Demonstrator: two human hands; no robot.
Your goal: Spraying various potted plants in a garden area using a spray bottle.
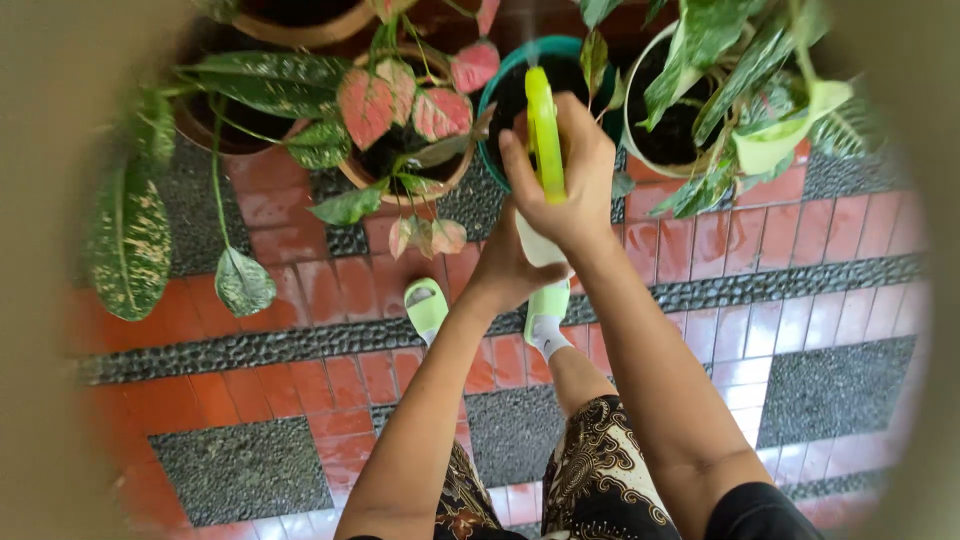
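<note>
Your right hand (565,175) is closed around the head of a spray bottle (545,140), with the fingers wrapped over its yellow-green top and the nozzle pointing forward. Your left hand (510,265) is closed from below on the pale body of the same bottle, so both grips are clamped on it and it stands almost upright between them.

The bottle is held just above the teal pot (495,85), which has dark soil inside. A thin haze seems to be in front of the nozzle, over this pot, but it is too faint to be sure. So the spraying looks to be in progress at this pot. Whether the other plants are already wet, I cannot tell; their leaves show no clear drops.

To the left of the teal pot stands a brown pot with pink and green leaves (400,110), and further left a plant with long speckled leaves (125,235). To the right is a white pot with green and white leaves (700,110). All stand on the red tile floor (300,385), where your feet in light green sandals (428,308) are close to the pots.
</note>
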